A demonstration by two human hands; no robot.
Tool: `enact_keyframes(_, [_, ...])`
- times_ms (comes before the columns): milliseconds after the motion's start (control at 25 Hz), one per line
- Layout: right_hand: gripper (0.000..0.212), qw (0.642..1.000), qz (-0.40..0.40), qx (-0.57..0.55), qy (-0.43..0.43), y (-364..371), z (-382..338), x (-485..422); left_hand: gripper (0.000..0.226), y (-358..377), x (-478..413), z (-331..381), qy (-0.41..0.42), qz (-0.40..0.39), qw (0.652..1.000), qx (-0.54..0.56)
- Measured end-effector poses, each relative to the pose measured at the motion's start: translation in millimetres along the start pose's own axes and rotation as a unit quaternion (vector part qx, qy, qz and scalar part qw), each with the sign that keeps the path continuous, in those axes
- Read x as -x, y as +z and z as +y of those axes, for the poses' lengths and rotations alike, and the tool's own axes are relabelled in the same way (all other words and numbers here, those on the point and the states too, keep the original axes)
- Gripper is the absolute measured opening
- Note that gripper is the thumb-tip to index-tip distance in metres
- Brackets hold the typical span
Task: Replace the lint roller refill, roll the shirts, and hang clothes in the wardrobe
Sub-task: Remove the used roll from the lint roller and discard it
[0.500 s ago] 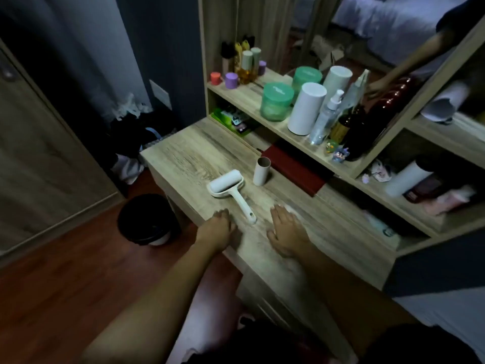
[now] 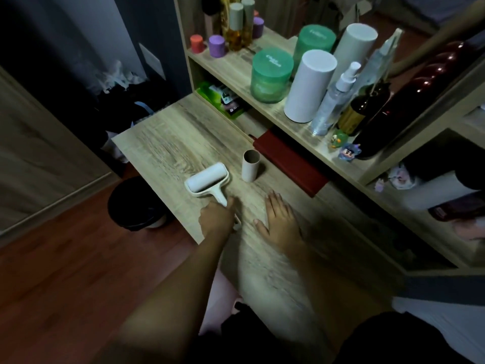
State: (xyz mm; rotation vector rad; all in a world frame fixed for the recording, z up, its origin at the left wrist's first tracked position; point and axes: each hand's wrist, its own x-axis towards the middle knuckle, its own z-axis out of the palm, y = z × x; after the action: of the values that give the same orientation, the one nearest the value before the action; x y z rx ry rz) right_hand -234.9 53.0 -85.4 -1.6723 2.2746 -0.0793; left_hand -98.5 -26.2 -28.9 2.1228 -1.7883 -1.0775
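Observation:
A white lint roller [image 2: 207, 179] lies on the wooden desk [image 2: 168, 143], its handle pointing toward me. My left hand [image 2: 216, 219] covers the handle with fingers curled over it, and the handle's end pokes out beside the hand. My right hand [image 2: 280, 222] rests flat on the desk to the right of the handle, fingers straight and holding nothing. An empty cardboard tube [image 2: 250, 165] stands upright just right of the roller head. A white cylinder [image 2: 309, 88] stands on the shelf above.
A dark red book [image 2: 291, 164] lies under the shelf edge behind the tube. Green jars [image 2: 270, 74], a spray bottle [image 2: 333, 101] and other bottles crowd the shelf. A black bin [image 2: 131, 203] stands on the floor left of the desk.
My left hand has moved right from beside the handle onto it. My right hand stays flat on the desk. The camera has come closer.

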Motion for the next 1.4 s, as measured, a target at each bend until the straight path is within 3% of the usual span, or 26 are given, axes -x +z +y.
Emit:
enact_keyframes(360, [0.074,0.999,0.05,0.01,-0.008,9,4,0,0.038,18,-9,-2,-0.065,0.03,0.986,0.152])
enact_keyframes(440, [0.075,0.998,0.053,0.011,-0.011,11,5,0,0.036,17,-4,-8,-0.04,0.045,0.98,0.188])
enact_keyframes(640, [0.075,0.998,0.053,0.0,-0.024,8,6,2,0.036,-4,23,-24,0.021,0.105,0.983,0.149])
enact_keyframes(720, [0.074,0.995,0.071,-0.064,-0.007,4,3,3,0.033,-16,33,-35,0.079,0.12,0.981,0.128])
enact_keyframes(800, [0.068,0.962,0.135,-0.226,0.075,-4,-7,9,0.031,-32,36,-49,0.155,0.11,0.977,0.098])
enact_keyframes(880, [0.054,0.896,0.188,-0.375,0.145,-20,-27,16,0.036,-47,35,-60,0.226,0.091,0.968,0.06])
enact_keyframes(1000, [0.037,0.785,0.108,-0.591,0.152,-57,-65,26,0.049,-59,38,-71,0.284,0.078,0.955,0.037])
enact_keyframes(1040, [0.037,0.763,0.088,-0.623,0.149,-68,-74,28,0.051,-60,42,-75,0.293,0.078,0.952,0.045])
enact_keyframes(1200, [0.05,0.759,0.07,-0.631,0.142,-83,-96,35,0.053,-55,63,-82,0.32,0.076,0.944,0.034])
enact_keyframes(1400, [0.027,0.753,0.156,-0.616,0.171,-91,-101,41,0.055,-55,71,-68,0.341,0.029,0.94,0.007])
